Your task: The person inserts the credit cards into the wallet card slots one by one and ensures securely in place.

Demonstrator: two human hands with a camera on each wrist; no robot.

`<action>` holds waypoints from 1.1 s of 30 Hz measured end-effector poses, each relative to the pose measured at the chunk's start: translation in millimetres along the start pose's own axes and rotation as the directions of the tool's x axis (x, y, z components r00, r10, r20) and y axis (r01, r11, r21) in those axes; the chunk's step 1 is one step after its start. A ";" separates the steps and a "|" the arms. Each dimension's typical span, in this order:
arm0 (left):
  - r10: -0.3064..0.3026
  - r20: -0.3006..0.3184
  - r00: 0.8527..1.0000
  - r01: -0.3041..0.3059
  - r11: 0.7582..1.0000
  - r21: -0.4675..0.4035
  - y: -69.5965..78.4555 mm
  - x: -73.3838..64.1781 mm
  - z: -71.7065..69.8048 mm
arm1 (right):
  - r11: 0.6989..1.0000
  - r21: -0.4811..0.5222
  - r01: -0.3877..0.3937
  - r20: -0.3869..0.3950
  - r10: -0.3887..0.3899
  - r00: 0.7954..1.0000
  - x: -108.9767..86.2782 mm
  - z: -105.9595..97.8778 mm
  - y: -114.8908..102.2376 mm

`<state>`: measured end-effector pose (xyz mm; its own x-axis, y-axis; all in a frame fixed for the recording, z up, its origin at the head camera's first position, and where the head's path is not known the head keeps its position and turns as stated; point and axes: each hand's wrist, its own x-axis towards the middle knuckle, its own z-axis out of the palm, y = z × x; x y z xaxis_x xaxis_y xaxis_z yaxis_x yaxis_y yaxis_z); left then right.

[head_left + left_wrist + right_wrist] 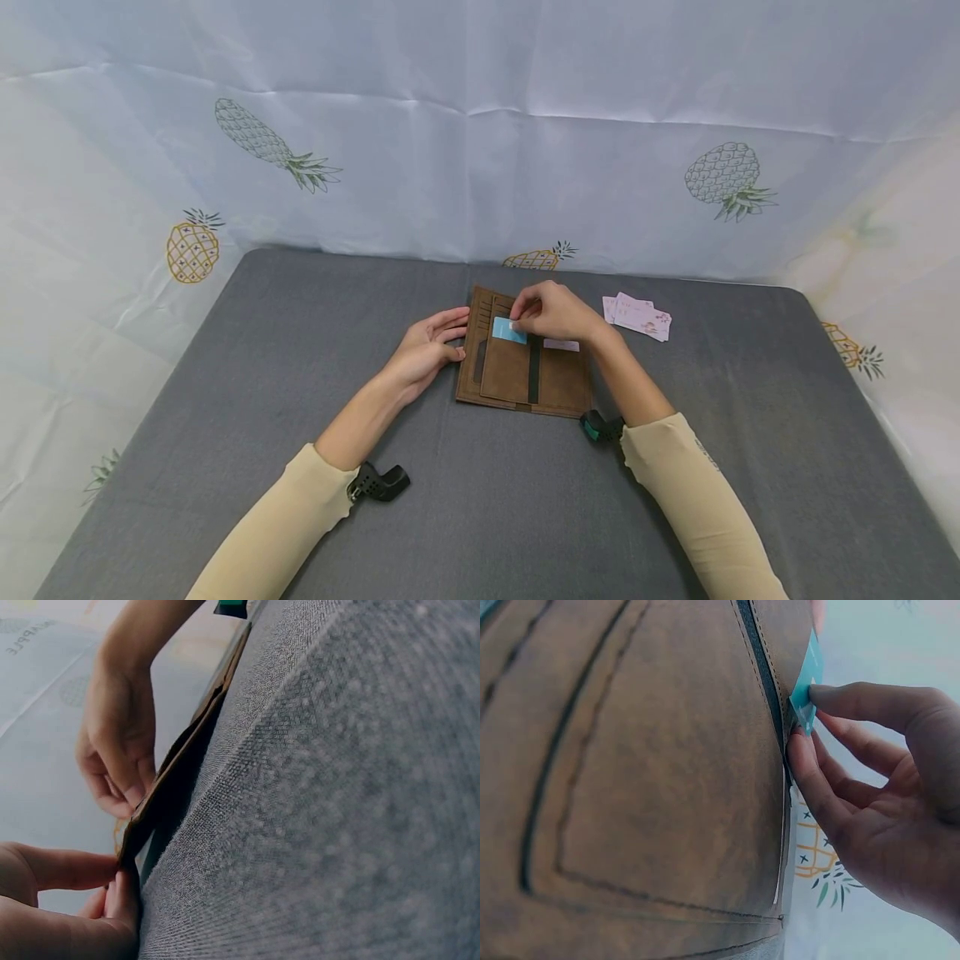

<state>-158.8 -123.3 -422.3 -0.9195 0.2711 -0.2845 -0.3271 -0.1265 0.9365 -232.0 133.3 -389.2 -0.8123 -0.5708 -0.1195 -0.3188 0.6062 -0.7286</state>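
A brown wallet [506,375] lies unfolded on the grey-covered table, with stitched pockets and a dark strap down its middle. My left hand [426,348] grips its left edge between thumb and fingers; the left wrist view shows this edge [133,838] raised off the cloth. Over the wallet's upper part, my right hand [557,312] pinches a light blue card [507,330] by its corner. In the right wrist view the thumb [836,697] presses on this card [807,679]. The card's lower edge meets the left pocket. A pinkish card [561,344] shows in the right pocket.
Several pink-and-white cards [637,317] lie loosely piled to the right of the wallet. A pale curtain [465,183] printed with pineapples hangs behind the table's far edge. Black wrist cameras [381,482] sit at both sleeves.
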 end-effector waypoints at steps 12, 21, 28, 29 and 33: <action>-0.005 0.000 1.000 0.005 1.000 0.002 0.2 -0.7 -0.1 | 0.999 -0.011 0.039 0.056 -0.038 0.998 -2.0 -0.5 -3.0; -0.002 0.000 1.000 0.002 1.000 0.012 -0.4 0.0 -0.2 | 0.999 -0.026 0.048 0.050 -0.046 0.998 -1.8 0.3 -1.7; -0.003 0.001 1.000 0.003 1.000 0.014 0.2 -0.4 -0.1 | 0.999 -0.017 0.050 0.028 -0.049 0.998 -2.6 -0.8 -0.5; -0.002 0.002 1.000 0.002 1.000 0.014 0.2 -0.4 -0.1 | 0.999 -0.015 0.048 0.026 -0.047 0.999 -3.0 -1.1 -0.4; -0.003 -0.001 1.000 0.003 1.000 0.013 -0.2 -0.2 0.2 | 0.999 -0.010 0.044 0.018 -0.044 0.999 -5.0 -2.3 0.0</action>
<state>-158.4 -123.1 -422.3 -0.9187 0.2704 -0.2879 -0.3274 -0.1136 0.9380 -229.0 137.4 -387.1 -0.7884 -0.6071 -0.0996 -0.3592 0.5857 -0.7266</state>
